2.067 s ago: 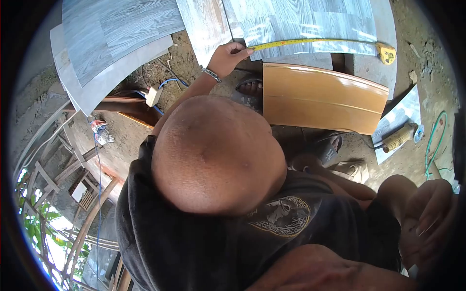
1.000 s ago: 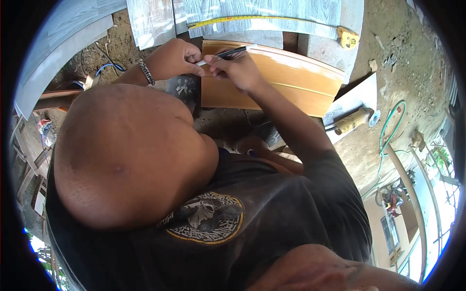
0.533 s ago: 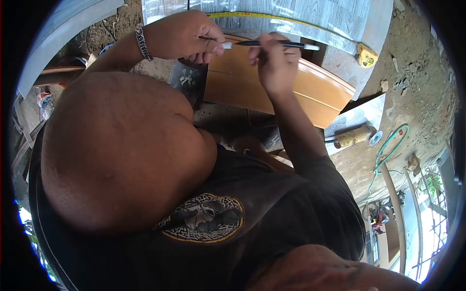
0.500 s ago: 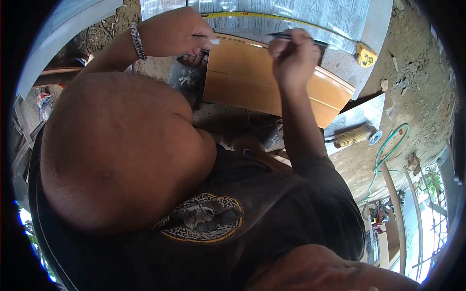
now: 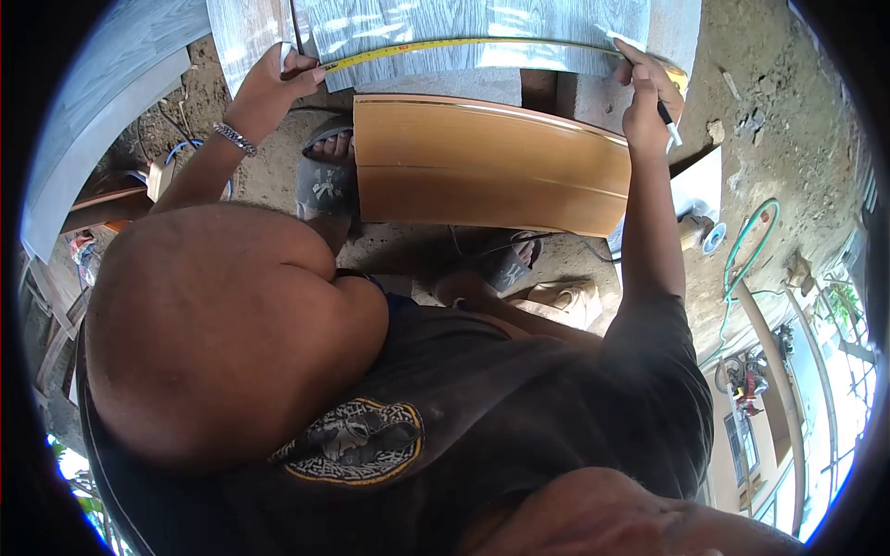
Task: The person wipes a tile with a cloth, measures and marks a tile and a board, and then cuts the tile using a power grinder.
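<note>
A yellow tape measure [image 5: 464,43] is stretched across grey wood-grain panels [image 5: 371,28]. My left hand [image 5: 264,97], with a chain bracelet at the wrist, pinches the tape's left end; a small white item shows between its fingers. My right hand [image 5: 652,104] is at the tape's other end, beside the yellow case [image 5: 679,78], which it partly hides. A black marker with a pale tip [image 5: 667,124] is tucked in the same hand, pointing down. Below the tape lies a glossy brown panel [image 5: 491,167], touched by neither hand.
My sandaled feet [image 5: 326,176] are beside and below the brown panel. To the right are a power tool with a disc [image 5: 700,233], a green hose [image 5: 739,273] and bare dirt ground. More grey panels [image 5: 111,93] lean at the upper left.
Both hands have left the brown panel's upper edge for the two ends of the tape. The marker now hangs downward in my right hand. The view has shifted.
</note>
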### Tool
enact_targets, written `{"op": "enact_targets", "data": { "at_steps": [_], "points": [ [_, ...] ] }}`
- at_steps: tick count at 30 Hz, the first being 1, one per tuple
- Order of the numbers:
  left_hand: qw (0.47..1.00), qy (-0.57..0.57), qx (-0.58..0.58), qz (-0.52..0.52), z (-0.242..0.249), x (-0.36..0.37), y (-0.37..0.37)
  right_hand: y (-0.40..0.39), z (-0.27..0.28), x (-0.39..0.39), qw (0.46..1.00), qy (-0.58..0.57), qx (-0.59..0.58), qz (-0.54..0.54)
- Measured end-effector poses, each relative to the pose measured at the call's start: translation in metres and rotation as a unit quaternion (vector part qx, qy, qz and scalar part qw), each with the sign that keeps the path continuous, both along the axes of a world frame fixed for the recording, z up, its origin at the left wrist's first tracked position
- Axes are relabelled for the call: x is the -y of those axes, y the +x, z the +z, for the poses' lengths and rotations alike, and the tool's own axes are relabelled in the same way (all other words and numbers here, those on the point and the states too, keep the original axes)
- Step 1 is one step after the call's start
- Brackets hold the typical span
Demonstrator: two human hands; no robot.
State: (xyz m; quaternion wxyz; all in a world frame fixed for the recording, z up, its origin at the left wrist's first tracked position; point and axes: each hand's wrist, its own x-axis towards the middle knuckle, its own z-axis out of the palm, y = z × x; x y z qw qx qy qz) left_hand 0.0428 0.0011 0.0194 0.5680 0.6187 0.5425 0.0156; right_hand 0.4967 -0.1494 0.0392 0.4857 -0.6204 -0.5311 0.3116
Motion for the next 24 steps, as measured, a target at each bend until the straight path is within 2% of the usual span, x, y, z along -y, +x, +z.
{"op": "enact_targets", "data": {
  "at_steps": [1,2,4,6,8,10,12,13,14,15,16,17,18,19,20,21,22,23,24],
  "points": [
    [0.998,-0.038,0.039,0.032,-0.008,-0.003,0.0,-0.001,0.001,0.0,0.996,-0.033,-0.087,0.005],
    [0.992,-0.075,0.077,0.063,-0.013,-0.004,-0.001,-0.001,-0.001,-0.002,0.995,-0.034,-0.09,0.006],
    [0.993,-0.081,0.064,0.062,-0.006,-0.005,0.006,-0.001,-0.003,-0.01,0.992,-0.05,-0.089,0.069],
    [0.989,-0.1,0.063,0.085,-0.007,-0.012,0.008,-0.002,-0.002,-0.017,0.994,-0.046,-0.065,0.08],
    [0.989,-0.103,0.06,0.088,-0.01,-0.018,0.008,0.001,-0.003,-0.023,0.986,-0.088,-0.042,0.136],
    [0.988,-0.106,0.06,0.091,-0.005,-0.023,0.014,0.001,0.002,-0.027,0.988,-0.097,-0.008,0.116],
    [0.988,-0.098,0.061,0.106,0.003,-0.022,0.019,0.012,-0.009,-0.032,0.986,-0.131,-0.072,0.069],
    [0.987,-0.097,0.062,0.111,0.005,-0.023,0.02,0.017,-0.015,-0.034,0.974,-0.143,-0.167,0.059],
    [0.988,-0.096,0.063,0.107,0.004,-0.024,0.02,0.023,-0.019,-0.037,0.974,-0.14,-0.166,0.055],
    [0.987,-0.103,0.055,0.111,0.0,-0.025,0.017,0.026,-0.014,-0.043,0.937,-0.126,-0.318,0.075],
    [0.986,-0.111,0.047,0.114,-0.004,-0.025,0.014,0.029,-0.008,-0.047,0.875,-0.108,-0.462,0.093],
    [0.986,-0.108,0.042,0.122,-0.008,-0.024,0.012,0.034,0.001,-0.049,0.857,-0.062,-0.492,0.139],
    [0.986,-0.107,0.044,0.117,-0.008,-0.024,0.013,0.038,0.004,-0.042,0.859,-0.06,-0.49,0.136],
    [0.986,-0.106,0.034,0.125,-0.006,-0.023,0.013,0.043,0.007,-0.035,0.961,-0.014,-0.266,0.07],
    [0.985,-0.106,0.024,0.133,-0.005,-0.023,0.015,0.047,0.012,-0.028,0.999,0.032,-0.024,-0.001],
    [0.986,-0.102,0.018,0.133,-0.001,-0.022,0.018,0.042,0.03,-0.022,0.994,0.044,0.089,0.039],
    [0.986,-0.104,0.021,0.13,-0.002,-0.022,0.019,0.043,0.035,-0.017,0.994,0.042,0.093,0.037],
    [0.986,-0.108,0.028,0.126,-0.002,-0.023,0.017,0.046,0.038,-0.014,0.968,0.047,0.241,0.042],
    [0.985,-0.112,0.033,0.124,-0.003,-0.024,0.015,0.055,0.03,-0.006,0.946,0.028,0.318,0.056]
  ]
}}
